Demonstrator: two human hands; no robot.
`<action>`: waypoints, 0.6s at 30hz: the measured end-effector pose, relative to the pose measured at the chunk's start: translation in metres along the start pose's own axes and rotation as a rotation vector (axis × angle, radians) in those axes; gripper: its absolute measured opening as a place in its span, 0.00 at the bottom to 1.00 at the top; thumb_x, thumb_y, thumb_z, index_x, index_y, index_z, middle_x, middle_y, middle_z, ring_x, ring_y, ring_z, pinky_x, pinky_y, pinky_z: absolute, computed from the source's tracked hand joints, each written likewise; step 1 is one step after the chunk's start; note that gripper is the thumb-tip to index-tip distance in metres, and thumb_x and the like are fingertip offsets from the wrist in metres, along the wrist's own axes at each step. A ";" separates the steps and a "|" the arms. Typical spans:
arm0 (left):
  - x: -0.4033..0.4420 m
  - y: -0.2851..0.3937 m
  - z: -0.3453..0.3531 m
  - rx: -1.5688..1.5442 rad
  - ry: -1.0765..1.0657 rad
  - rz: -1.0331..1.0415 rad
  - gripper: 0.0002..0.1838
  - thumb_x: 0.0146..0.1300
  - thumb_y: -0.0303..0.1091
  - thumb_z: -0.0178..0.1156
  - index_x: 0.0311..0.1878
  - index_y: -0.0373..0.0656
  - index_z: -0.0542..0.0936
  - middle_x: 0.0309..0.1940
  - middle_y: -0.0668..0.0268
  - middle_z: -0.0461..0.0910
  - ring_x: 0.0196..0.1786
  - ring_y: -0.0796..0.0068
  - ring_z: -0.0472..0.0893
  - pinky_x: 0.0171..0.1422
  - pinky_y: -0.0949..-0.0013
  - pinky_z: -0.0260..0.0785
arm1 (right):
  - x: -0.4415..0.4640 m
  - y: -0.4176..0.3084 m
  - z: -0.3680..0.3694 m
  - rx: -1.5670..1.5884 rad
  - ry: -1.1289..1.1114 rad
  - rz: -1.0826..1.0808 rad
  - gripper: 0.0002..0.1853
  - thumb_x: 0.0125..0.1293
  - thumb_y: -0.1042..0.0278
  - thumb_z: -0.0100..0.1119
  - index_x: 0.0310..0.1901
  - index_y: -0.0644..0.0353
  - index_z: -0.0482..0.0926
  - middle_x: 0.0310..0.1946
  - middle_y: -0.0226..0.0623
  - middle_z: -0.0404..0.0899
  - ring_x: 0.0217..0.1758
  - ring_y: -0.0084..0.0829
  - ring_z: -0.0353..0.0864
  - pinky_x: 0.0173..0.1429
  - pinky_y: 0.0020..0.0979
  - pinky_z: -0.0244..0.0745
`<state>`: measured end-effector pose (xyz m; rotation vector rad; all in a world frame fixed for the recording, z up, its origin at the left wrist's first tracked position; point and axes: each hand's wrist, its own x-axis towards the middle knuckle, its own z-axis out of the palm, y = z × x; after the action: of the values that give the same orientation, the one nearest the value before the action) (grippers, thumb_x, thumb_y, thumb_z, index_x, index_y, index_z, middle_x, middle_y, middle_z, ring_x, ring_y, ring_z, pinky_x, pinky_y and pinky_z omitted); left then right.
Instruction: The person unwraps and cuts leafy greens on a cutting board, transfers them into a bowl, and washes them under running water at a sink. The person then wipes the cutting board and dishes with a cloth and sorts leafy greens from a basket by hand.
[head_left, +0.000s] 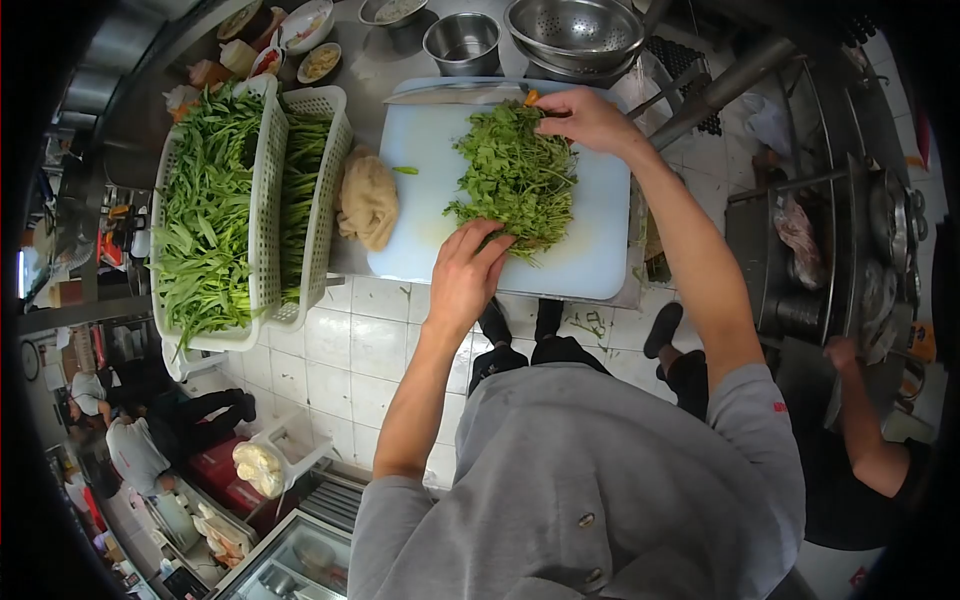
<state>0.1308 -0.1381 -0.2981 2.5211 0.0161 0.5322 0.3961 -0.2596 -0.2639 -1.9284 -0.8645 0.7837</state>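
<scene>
On a white cutting board (415, 200) lies a loose pile of leafy green herbs (515, 175) with thin stems. My left hand (464, 275) rests at the near end of the pile, its fingers stretched over the leaves and stems. At the far right end is my right hand (592, 120), thumb and fingers apart, touching the edge of the herbs close to the orange handle. A knife (455, 96) lies along the board's far edge, its blade pointing left. To the left of the board sits a crumpled beige cloth (368, 200).
Two white plastic baskets (266, 215) of long leafy greens stand at the left. Behind the board are a steel pot (462, 44) and a perforated steel colander (575, 35). Another person's arm (870, 430) shows at the lower right; more people are at the lower left.
</scene>
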 end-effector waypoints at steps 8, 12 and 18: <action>0.033 0.001 -0.001 -0.002 0.048 0.009 0.13 0.52 0.24 0.68 0.43 0.45 0.84 0.46 0.62 0.80 0.49 0.57 0.79 0.53 0.61 0.73 | 0.007 0.008 0.012 -0.375 -0.197 -0.309 0.27 0.64 0.60 0.66 0.61 0.66 0.74 0.58 0.49 0.76 0.60 0.34 0.76 0.60 0.31 0.73; 0.060 -0.012 0.003 -0.016 -0.004 -0.063 0.15 0.53 0.27 0.69 0.45 0.43 0.82 0.48 0.60 0.79 0.51 0.55 0.78 0.56 0.61 0.72 | -0.007 0.002 0.029 -0.575 -0.337 -0.153 0.58 0.47 0.40 0.75 0.74 0.62 0.55 0.72 0.54 0.55 0.74 0.47 0.60 0.73 0.36 0.61; 0.082 -0.029 -0.017 -0.298 -0.235 -0.078 0.40 0.46 0.34 0.76 0.65 0.50 0.72 0.64 0.55 0.69 0.65 0.49 0.68 0.70 0.56 0.63 | -0.040 -0.001 0.064 -0.605 -0.167 -0.126 0.54 0.39 0.58 0.74 0.71 0.61 0.58 0.61 0.48 0.69 0.65 0.48 0.68 0.66 0.42 0.69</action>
<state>0.2022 -0.0947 -0.2698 2.2644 -0.0486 0.1883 0.3236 -0.2627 -0.2833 -2.3142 -1.4365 0.6598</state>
